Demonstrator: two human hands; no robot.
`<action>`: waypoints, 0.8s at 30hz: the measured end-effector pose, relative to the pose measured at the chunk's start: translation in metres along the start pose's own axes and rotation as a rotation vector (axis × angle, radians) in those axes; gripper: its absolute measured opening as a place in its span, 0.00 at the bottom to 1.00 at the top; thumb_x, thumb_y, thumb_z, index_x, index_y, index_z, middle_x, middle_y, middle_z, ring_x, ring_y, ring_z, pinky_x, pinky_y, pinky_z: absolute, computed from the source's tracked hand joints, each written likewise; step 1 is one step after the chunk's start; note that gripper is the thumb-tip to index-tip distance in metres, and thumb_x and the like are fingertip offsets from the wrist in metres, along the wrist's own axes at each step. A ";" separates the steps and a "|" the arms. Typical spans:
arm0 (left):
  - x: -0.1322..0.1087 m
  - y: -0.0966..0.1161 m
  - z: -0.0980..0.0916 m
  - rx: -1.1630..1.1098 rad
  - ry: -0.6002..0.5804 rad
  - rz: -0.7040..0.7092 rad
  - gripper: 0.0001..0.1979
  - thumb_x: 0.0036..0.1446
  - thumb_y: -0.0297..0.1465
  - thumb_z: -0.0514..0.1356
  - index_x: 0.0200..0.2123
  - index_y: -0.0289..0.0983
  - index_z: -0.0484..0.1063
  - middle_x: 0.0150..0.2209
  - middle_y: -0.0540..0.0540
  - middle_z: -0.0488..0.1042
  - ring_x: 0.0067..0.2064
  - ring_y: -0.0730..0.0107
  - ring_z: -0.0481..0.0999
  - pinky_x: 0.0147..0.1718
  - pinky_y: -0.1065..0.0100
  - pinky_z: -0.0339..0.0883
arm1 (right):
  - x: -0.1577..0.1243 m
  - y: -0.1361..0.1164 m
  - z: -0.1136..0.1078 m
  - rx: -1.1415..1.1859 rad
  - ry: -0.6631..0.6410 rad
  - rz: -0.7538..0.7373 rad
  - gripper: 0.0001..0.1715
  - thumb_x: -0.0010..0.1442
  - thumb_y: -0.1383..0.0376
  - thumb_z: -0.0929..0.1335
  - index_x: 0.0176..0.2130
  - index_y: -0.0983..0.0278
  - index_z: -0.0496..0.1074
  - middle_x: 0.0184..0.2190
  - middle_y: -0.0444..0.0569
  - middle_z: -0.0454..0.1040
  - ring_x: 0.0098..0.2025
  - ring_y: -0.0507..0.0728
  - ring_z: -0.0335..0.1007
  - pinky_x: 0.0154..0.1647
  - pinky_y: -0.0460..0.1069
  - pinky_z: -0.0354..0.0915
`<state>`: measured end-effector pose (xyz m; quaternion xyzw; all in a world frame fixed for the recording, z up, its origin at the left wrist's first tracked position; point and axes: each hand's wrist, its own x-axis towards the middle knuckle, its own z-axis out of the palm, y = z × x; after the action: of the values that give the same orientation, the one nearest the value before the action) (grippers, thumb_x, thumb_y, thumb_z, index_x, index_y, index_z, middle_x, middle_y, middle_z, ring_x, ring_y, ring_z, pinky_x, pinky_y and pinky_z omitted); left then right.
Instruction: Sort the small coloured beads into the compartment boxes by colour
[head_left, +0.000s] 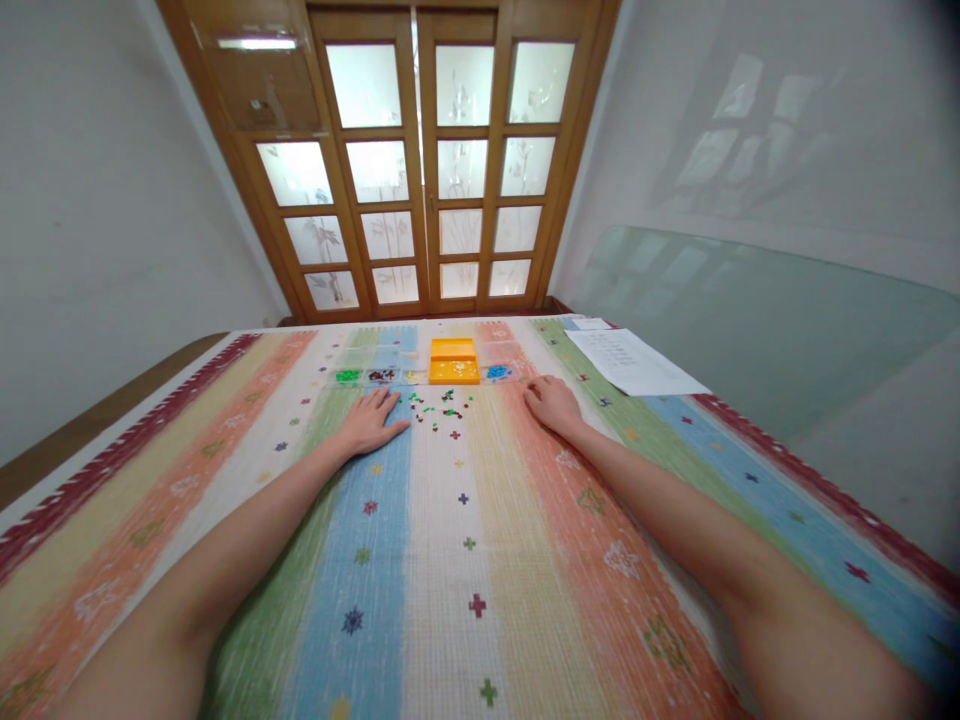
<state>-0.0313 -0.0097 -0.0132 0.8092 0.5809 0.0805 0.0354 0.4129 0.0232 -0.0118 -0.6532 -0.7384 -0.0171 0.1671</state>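
Note:
My left hand [369, 422] lies flat on the striped cloth, fingers apart and holding nothing. Just beyond its fingertips are clear boxes with small green pieces [348, 377], dark brown pieces [382, 376] and yellow pieces [411, 377]. To the right of these an orange box [454, 372] stands with its lid up and some pale bits inside. My right hand [553, 404] rests on the cloth with fingers bent loosely, near a clear box of blue pieces [498, 372]. Loose green and brown pieces [448, 410] lie scattered between my hands.
A striped, patterned tablecloth [442, 600] covers the table. White paper with writing [634, 362] lies at the far right. A glass-like panel [720, 300] leans by the right wall. Wooden doors with frosted panes [427, 170] stand behind the table.

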 end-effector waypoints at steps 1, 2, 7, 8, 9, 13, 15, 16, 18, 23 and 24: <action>0.000 0.000 0.000 0.006 -0.001 0.001 0.43 0.66 0.61 0.49 0.75 0.42 0.57 0.77 0.38 0.51 0.77 0.44 0.52 0.73 0.46 0.44 | 0.002 0.001 0.001 -0.003 -0.008 0.013 0.23 0.73 0.58 0.61 0.55 0.65 0.78 0.56 0.63 0.76 0.58 0.68 0.70 0.60 0.57 0.63; 0.000 0.000 0.000 0.009 -0.001 -0.001 0.43 0.66 0.61 0.49 0.75 0.43 0.58 0.77 0.39 0.52 0.77 0.44 0.53 0.73 0.45 0.44 | 0.003 0.002 0.003 -0.008 -0.008 0.014 0.24 0.73 0.57 0.61 0.56 0.65 0.78 0.56 0.63 0.76 0.58 0.68 0.70 0.60 0.58 0.63; -0.007 -0.005 -0.003 0.025 -0.013 -0.117 0.43 0.65 0.62 0.48 0.75 0.47 0.56 0.78 0.40 0.49 0.77 0.38 0.48 0.71 0.33 0.40 | 0.009 0.004 0.013 -0.053 -0.047 0.005 0.30 0.73 0.49 0.61 0.64 0.61 0.72 0.61 0.63 0.72 0.64 0.70 0.65 0.64 0.62 0.59; -0.010 -0.009 -0.004 0.033 -0.022 -0.160 0.43 0.65 0.63 0.47 0.75 0.48 0.56 0.78 0.40 0.48 0.78 0.37 0.46 0.70 0.30 0.39 | 0.010 0.005 0.014 -0.060 -0.058 0.007 0.32 0.73 0.48 0.60 0.65 0.61 0.71 0.62 0.63 0.71 0.65 0.71 0.64 0.64 0.64 0.58; -0.012 -0.013 -0.005 0.042 -0.031 -0.200 0.44 0.64 0.64 0.46 0.76 0.49 0.55 0.78 0.39 0.47 0.78 0.36 0.45 0.69 0.27 0.38 | 0.010 0.005 0.016 -0.064 -0.068 0.009 0.33 0.73 0.47 0.60 0.66 0.61 0.69 0.64 0.63 0.69 0.66 0.71 0.62 0.65 0.65 0.57; -0.020 -0.031 -0.011 0.068 -0.038 -0.305 0.46 0.64 0.66 0.43 0.76 0.47 0.54 0.79 0.38 0.44 0.78 0.35 0.44 0.67 0.23 0.42 | 0.013 0.008 0.021 -0.063 -0.087 0.012 0.36 0.73 0.44 0.59 0.69 0.59 0.67 0.67 0.63 0.66 0.69 0.71 0.59 0.66 0.67 0.54; -0.022 -0.036 -0.013 0.079 -0.034 -0.329 0.46 0.63 0.66 0.42 0.76 0.48 0.54 0.79 0.38 0.44 0.78 0.34 0.44 0.66 0.23 0.43 | 0.014 0.008 0.022 -0.064 -0.087 0.011 0.36 0.73 0.44 0.58 0.69 0.59 0.67 0.66 0.63 0.66 0.68 0.71 0.60 0.66 0.67 0.54; -0.022 -0.038 -0.014 0.083 -0.035 -0.337 0.46 0.63 0.66 0.42 0.76 0.49 0.54 0.79 0.39 0.44 0.78 0.34 0.44 0.66 0.23 0.43 | 0.014 0.008 0.022 -0.064 -0.086 0.010 0.36 0.73 0.44 0.58 0.68 0.59 0.67 0.66 0.63 0.67 0.68 0.71 0.60 0.66 0.67 0.54; -0.021 -0.039 -0.015 0.087 -0.044 -0.339 0.46 0.63 0.66 0.42 0.76 0.50 0.53 0.79 0.40 0.44 0.78 0.34 0.44 0.66 0.23 0.44 | 0.014 0.008 0.022 -0.061 -0.088 0.014 0.36 0.73 0.44 0.58 0.68 0.59 0.67 0.67 0.63 0.66 0.68 0.71 0.59 0.66 0.67 0.54; -0.017 -0.041 -0.014 0.087 -0.073 -0.336 0.46 0.63 0.67 0.42 0.77 0.51 0.52 0.79 0.40 0.42 0.78 0.32 0.43 0.66 0.22 0.43 | 0.014 0.006 0.021 -0.064 -0.092 0.018 0.36 0.73 0.44 0.59 0.68 0.60 0.67 0.67 0.63 0.66 0.68 0.70 0.59 0.66 0.66 0.54; -0.017 -0.041 -0.014 0.091 -0.076 -0.336 0.47 0.63 0.67 0.42 0.77 0.50 0.52 0.79 0.41 0.42 0.78 0.32 0.43 0.65 0.21 0.43 | 0.014 0.005 0.020 -0.067 -0.095 0.018 0.35 0.74 0.45 0.59 0.69 0.60 0.67 0.66 0.63 0.67 0.68 0.70 0.60 0.66 0.65 0.54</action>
<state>-0.0775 -0.0128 -0.0067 0.7041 0.7092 0.0167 0.0338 0.4122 0.0425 -0.0274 -0.6652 -0.7385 -0.0093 0.1101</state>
